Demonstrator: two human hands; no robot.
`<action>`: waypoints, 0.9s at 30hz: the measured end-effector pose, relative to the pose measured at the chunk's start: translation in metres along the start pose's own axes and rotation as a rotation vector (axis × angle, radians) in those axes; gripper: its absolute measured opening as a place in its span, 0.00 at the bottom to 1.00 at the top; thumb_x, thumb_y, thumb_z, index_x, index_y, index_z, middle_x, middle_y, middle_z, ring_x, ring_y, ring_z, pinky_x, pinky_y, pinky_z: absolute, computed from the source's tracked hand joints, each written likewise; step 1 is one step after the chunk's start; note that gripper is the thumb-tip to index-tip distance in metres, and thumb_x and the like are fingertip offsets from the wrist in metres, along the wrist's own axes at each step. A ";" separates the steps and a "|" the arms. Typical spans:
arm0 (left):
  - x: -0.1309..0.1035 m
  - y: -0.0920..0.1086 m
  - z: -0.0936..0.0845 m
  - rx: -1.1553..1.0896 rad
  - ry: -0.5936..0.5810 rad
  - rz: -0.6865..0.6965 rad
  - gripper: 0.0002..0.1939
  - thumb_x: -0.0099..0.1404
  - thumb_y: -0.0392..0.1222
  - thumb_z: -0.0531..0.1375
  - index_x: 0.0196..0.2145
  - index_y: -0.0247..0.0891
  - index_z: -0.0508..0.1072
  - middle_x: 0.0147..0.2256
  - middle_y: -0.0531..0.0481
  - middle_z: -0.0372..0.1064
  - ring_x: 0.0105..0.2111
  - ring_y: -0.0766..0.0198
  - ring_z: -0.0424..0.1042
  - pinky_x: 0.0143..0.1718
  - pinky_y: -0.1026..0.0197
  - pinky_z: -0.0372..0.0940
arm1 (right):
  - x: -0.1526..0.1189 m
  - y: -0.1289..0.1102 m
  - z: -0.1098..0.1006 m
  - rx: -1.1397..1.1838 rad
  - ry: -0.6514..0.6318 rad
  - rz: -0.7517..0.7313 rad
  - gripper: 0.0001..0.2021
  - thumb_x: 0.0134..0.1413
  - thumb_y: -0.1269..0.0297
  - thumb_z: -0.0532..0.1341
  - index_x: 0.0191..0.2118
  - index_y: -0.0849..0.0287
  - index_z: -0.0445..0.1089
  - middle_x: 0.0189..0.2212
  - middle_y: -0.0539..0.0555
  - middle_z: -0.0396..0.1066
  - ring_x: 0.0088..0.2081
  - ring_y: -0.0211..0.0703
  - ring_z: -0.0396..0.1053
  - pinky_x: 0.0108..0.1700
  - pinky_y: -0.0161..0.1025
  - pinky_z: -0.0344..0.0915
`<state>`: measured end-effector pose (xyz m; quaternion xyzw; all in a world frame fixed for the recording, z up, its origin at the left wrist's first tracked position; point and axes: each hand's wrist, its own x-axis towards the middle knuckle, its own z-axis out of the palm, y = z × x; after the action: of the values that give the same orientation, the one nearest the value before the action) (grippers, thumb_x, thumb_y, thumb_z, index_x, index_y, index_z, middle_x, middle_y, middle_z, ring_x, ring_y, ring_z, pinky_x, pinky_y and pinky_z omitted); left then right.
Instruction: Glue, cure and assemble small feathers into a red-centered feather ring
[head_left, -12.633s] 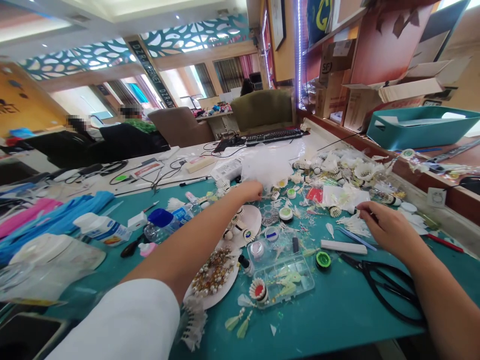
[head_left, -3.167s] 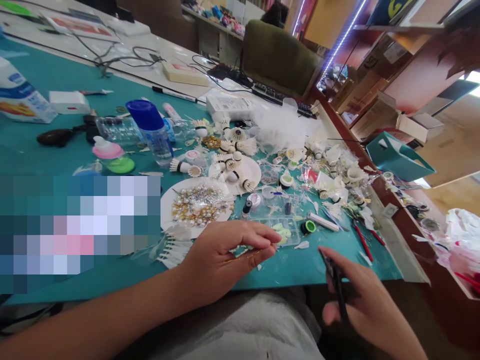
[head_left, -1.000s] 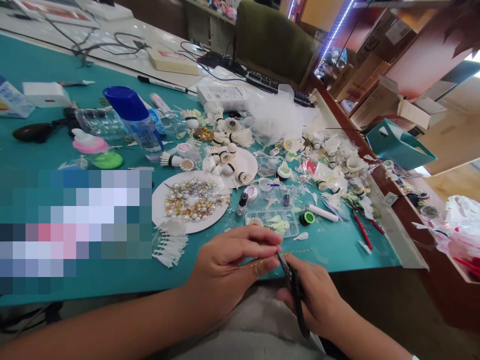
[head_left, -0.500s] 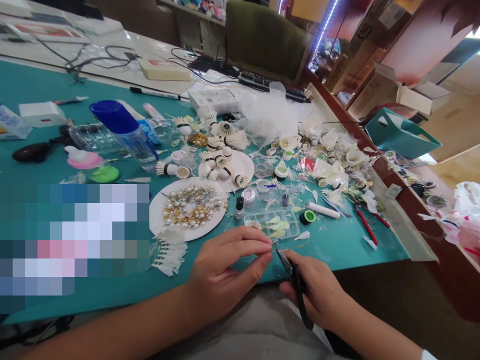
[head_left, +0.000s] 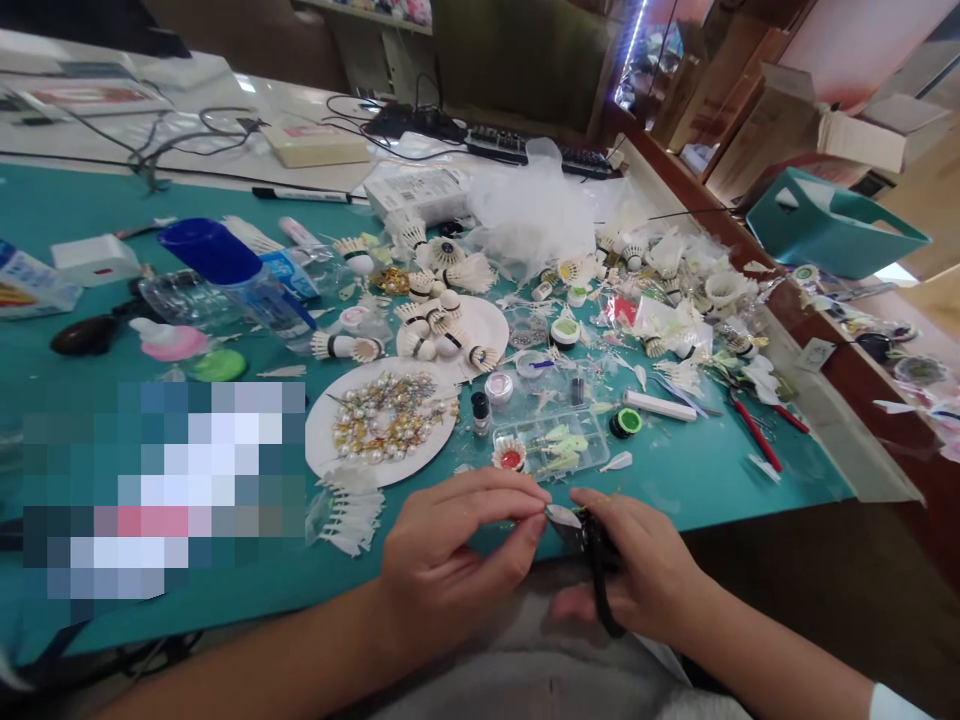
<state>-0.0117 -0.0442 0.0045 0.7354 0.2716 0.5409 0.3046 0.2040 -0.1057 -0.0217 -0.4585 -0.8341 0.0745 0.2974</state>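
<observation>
My left hand point(head_left: 469, 540) is closed in a pinch, thumb against fingertips, above the table's front edge. Whatever lies between those fingertips is too small to make out. My right hand point(head_left: 637, 555) grips a pair of black-handled scissors point(head_left: 598, 575). Their pale metal blades point left and reach the left fingertips. Just beyond the left fingers sits a shuttlecock piece with a red centre point(head_left: 511, 458). It stands by a clear compartment box point(head_left: 600, 447) holding pale green feather pieces point(head_left: 564, 445).
A white plate of pearl and gold beaded sprays point(head_left: 324, 465) lies left of centre, with white feathers point(head_left: 349, 515) before it. Behind are shuttlecocks point(head_left: 433, 325), a blue-capped bottle point(head_left: 225, 260) and small jars point(head_left: 625, 422). Red-handled pliers point(head_left: 756, 435) lie right. A blurred patch covers the lower left.
The scissors have turned, so more of the blades' flat side shows at the left fingertips. The view has shifted slightly, and the red-centred shuttlecock piece shows more fully. The left hand keeps its pinch.
</observation>
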 end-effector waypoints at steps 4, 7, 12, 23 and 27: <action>0.001 0.000 -0.001 0.012 -0.018 -0.008 0.09 0.61 0.26 0.63 0.34 0.38 0.78 0.31 0.50 0.82 0.29 0.67 0.81 0.35 0.70 0.76 | 0.001 0.001 0.003 -0.001 0.034 -0.006 0.36 0.63 0.33 0.52 0.58 0.64 0.60 0.27 0.55 0.75 0.27 0.45 0.75 0.29 0.38 0.71; 0.002 -0.001 -0.001 0.034 -0.025 -0.008 0.09 0.61 0.26 0.63 0.34 0.39 0.78 0.32 0.50 0.82 0.29 0.67 0.81 0.35 0.70 0.76 | 0.003 0.002 0.005 -0.011 0.053 -0.011 0.33 0.65 0.35 0.51 0.56 0.64 0.61 0.28 0.56 0.76 0.26 0.45 0.75 0.29 0.38 0.71; 0.004 -0.004 -0.001 0.009 -0.030 -0.007 0.10 0.60 0.26 0.64 0.35 0.40 0.79 0.32 0.51 0.82 0.29 0.66 0.82 0.35 0.70 0.76 | 0.006 0.001 0.007 0.004 0.091 0.000 0.21 0.70 0.47 0.54 0.53 0.62 0.64 0.30 0.56 0.77 0.29 0.42 0.76 0.32 0.35 0.71; -0.004 -0.011 0.007 -0.426 -0.038 -0.426 0.17 0.58 0.25 0.66 0.41 0.44 0.81 0.40 0.50 0.80 0.37 0.62 0.82 0.34 0.67 0.79 | 0.010 -0.006 -0.006 0.483 -0.244 0.376 0.10 0.64 0.59 0.61 0.35 0.60 0.72 0.20 0.43 0.61 0.21 0.31 0.55 0.25 0.30 0.53; -0.006 -0.008 0.009 -0.585 -0.015 -0.482 0.20 0.60 0.22 0.65 0.43 0.46 0.78 0.46 0.54 0.80 0.44 0.64 0.82 0.44 0.67 0.78 | 0.011 -0.005 -0.007 0.548 -0.291 0.423 0.09 0.62 0.61 0.62 0.32 0.59 0.70 0.19 0.42 0.58 0.21 0.30 0.54 0.26 0.30 0.51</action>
<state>-0.0050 -0.0447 -0.0075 0.5362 0.2685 0.5032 0.6222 0.1999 -0.1007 -0.0091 -0.5086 -0.7038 0.4188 0.2656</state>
